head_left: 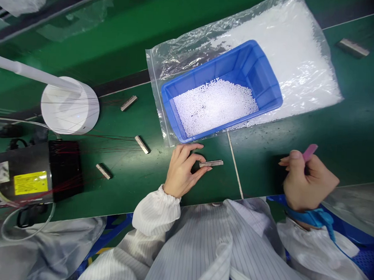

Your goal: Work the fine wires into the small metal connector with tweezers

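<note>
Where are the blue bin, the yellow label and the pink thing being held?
Blue bin [264, 82]: head view, inside of its right-hand end wall.
Yellow label [31, 183]: head view, its middle.
Pink thing [311, 151]: head view, its exposed end.

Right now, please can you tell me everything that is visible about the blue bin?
The bin is blue, looks like plastic, and is rectangular with an open top, rounded corners and vertical lines on its inner walls. It sits upright, lying slantwise in view, on a clear bag with white contents. Small white beads part-fill it, leaving bare floor near the far end. Neither the left hand nor the right hand touches it.
</note>
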Available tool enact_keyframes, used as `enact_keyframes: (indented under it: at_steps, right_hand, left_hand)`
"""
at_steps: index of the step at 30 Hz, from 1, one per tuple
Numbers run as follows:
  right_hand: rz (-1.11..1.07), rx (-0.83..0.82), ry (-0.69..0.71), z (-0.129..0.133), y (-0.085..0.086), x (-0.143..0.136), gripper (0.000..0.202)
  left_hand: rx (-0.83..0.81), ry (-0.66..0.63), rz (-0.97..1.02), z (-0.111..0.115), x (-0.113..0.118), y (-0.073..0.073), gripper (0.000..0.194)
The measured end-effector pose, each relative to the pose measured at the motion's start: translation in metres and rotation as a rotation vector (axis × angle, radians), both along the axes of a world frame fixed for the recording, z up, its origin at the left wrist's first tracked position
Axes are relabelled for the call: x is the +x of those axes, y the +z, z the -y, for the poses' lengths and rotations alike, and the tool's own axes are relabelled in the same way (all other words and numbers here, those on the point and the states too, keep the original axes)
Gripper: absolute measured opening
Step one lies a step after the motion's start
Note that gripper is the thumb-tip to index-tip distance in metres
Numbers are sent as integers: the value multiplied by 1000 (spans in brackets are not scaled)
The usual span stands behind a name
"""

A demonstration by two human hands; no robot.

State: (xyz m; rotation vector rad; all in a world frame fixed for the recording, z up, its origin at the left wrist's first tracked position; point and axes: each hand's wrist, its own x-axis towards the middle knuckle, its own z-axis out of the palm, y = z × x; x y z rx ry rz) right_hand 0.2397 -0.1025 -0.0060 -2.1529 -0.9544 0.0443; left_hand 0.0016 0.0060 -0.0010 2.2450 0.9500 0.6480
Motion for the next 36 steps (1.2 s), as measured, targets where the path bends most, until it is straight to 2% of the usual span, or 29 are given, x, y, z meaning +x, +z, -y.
enact_keyframes:
  at_steps: [22, 36]
  right_hand:
    - [5, -15, -9, 0, -1, 0, 34]
    - [15, -13, 5, 0, 0, 0, 29]
  left_hand:
    - [1, 15, 47, -1, 1, -2, 12]
    - [-53, 23, 68, 0, 1, -4, 9]
